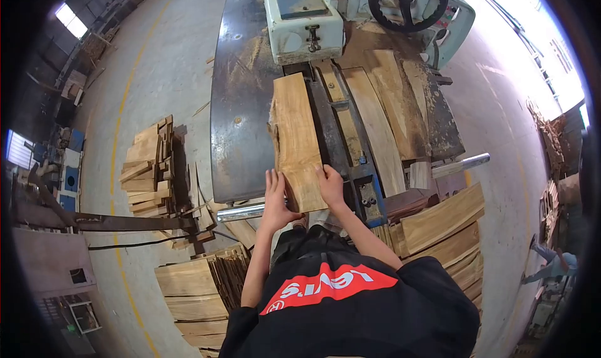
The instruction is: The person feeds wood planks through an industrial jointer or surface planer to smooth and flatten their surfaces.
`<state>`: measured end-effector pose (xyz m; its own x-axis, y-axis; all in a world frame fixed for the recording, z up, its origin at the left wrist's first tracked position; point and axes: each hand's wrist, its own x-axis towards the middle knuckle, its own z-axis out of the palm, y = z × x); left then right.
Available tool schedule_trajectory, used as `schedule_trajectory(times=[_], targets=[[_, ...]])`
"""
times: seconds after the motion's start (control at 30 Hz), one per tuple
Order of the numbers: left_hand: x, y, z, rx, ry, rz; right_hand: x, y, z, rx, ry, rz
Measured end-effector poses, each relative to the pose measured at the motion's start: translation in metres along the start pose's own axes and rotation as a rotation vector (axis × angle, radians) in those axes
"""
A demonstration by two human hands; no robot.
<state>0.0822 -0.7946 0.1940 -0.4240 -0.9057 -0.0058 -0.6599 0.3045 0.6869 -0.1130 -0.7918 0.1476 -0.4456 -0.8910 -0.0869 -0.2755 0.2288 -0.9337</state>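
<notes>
A wooden board (294, 123) with a rough, bark-like left edge lies lengthwise on the dark metal machine table (241, 120). Its far end is just short of the white machine housing (307, 29). My left hand (275, 201) holds the near left corner, fingers along the edge and thumb at the near end. On the opposite edge, near the same end, my right hand (330, 186) grips the board. Right of the board runs a dark metal guide rail (350, 139).
More boards (375, 120) lie right of the rail. A black handwheel (408, 4) stands at the back right. Wood stacks sit on the floor at left (147, 164), front left (194, 292) and right (444, 226). Metal bars (241, 212) project from the table. Another person (557, 261) is far right.
</notes>
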Motion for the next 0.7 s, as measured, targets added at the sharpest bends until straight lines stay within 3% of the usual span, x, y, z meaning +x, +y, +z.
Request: schedule_trajectory(times=[0.03,0.13,0.23,0.33,0.7], targets=[[0.003,0.0,0.007,0.023,0.004,0.034,-0.005,-0.02,-0.012,-0.101,0.057,-0.062],[0.018,-0.006,0.029,0.063,0.041,0.162,-0.02,-0.041,-0.018,-0.407,0.209,-0.645],[0.028,-0.006,0.046,0.049,0.068,0.245,-0.018,-0.03,-0.013,-0.348,-0.111,-0.636],[0.039,-0.004,0.054,0.014,0.085,0.286,-0.002,-0.008,-0.007,-0.418,-0.031,-0.51],[0.064,-0.001,0.048,0.042,0.101,0.343,0.025,0.004,0.0,-0.382,0.058,-0.549]])
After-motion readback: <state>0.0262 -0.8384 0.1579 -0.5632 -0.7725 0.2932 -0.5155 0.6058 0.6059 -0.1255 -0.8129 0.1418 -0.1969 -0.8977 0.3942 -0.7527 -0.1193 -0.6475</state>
